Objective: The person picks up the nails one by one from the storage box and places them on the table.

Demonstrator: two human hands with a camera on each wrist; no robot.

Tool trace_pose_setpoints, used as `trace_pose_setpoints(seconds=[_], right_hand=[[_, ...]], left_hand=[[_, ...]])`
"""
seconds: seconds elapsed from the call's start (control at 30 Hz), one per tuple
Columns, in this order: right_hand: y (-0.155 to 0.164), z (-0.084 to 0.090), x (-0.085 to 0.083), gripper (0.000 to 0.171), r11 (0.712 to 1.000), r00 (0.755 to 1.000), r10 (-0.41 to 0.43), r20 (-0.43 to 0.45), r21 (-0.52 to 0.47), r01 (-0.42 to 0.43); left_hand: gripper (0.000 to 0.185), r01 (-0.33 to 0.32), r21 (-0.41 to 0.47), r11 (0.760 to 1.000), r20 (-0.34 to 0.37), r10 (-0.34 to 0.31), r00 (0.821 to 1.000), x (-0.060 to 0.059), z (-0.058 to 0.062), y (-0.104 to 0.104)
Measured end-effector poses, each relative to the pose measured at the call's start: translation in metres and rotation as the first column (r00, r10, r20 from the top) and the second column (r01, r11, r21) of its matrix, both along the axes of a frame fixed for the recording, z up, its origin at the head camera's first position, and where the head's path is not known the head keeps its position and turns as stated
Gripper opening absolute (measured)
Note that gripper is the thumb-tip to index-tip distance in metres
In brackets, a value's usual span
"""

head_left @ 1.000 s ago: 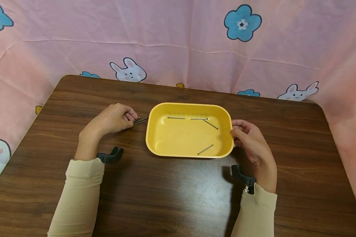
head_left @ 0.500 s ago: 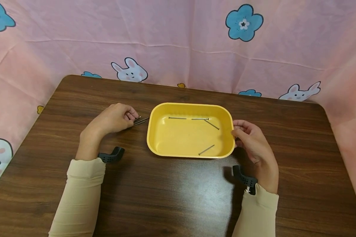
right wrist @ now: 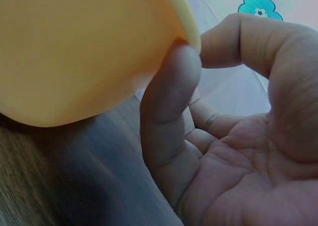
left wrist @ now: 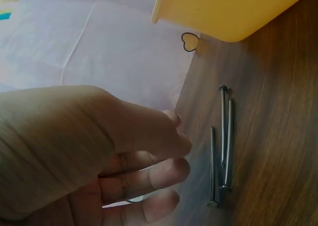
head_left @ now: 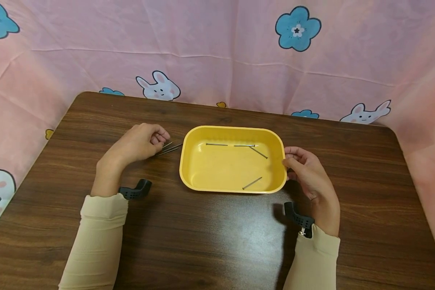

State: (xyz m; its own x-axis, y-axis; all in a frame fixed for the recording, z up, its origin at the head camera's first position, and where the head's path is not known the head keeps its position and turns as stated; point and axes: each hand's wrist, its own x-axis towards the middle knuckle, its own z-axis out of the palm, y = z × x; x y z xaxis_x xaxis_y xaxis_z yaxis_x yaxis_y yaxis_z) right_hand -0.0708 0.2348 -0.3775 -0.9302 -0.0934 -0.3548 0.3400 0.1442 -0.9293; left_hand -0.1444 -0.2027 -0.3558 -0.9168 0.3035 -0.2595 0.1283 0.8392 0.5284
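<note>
While right hand (head_left: pixel 308 173) pinches tray (head_left: pixel 188 161) rim, nails (left wrist: pixel 222 146) beside left fingertips (left wrist: pixel 181 146)

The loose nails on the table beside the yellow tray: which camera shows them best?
The left wrist view: the nails lie large and sharp, three side by side, heads visible. The head view shows them as thin lines by the left hand. The right wrist view misses them.

The person's left hand (head_left: pixel 139 141) has lifted and drawn back a little from the small bunch of thin grey steel nails (head_left: pixel 169 148) lying on the dark brown wooden table (head_left: pixel 210 233); earlier its fingertips lay on their near ends, now the loosely curled fingers (left wrist: pixel 166 171) sit just beside them, apart, and more of the nails' length shows
</note>
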Motion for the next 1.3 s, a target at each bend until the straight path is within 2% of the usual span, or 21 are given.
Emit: trace_pose_setpoints(seconds=[0.23,0.5,0.57,0.73,1.03,1.13,1.3], right_hand=[[0.001,-0.001,0.000,0.032,1.000,1.000,-0.003,-0.002,-0.006,0.003],[0.000,-0.002,0.000,0.033,1.000,1.000,0.000,-0.002,-0.006,0.000],[0.000,-0.002,0.000,0.033,1.000,1.000,0.004,-0.001,-0.011,-0.004],[-0.001,-0.003,0.000,0.034,1.000,1.000,0.009,-0.008,-0.013,-0.009],[0.001,-0.002,0.000,0.034,1.000,1.000,0.000,-0.008,-0.016,0.000],[0.001,-0.002,0.000,0.034,1.000,1.000,0.003,-0.010,-0.013,-0.003],[0.000,-0.003,0.001,0.033,1.000,1.000,0.002,-0.013,-0.015,-0.002]], left_hand=[[0.025,-0.002,0.032,0.999,-0.025,0.003,1.000,0.000,0.005,0.005],[0.027,0.008,0.150,0.989,-0.011,-0.007,1.000,0.005,0.014,0.009],[0.028,-0.009,0.193,0.981,0.020,0.005,1.000,0.007,0.017,0.009],[0.035,-0.060,0.327,0.943,0.119,0.022,0.993,0.009,0.022,0.009],[0.045,-0.055,0.388,0.920,0.124,0.007,0.992,0.009,0.022,0.016],[0.046,-0.076,0.442,0.894,0.162,0.004,0.987,0.009,0.022,0.017],[0.049,-0.122,0.560,0.819,0.249,-0.026,0.968,0.010,0.022,0.020]])
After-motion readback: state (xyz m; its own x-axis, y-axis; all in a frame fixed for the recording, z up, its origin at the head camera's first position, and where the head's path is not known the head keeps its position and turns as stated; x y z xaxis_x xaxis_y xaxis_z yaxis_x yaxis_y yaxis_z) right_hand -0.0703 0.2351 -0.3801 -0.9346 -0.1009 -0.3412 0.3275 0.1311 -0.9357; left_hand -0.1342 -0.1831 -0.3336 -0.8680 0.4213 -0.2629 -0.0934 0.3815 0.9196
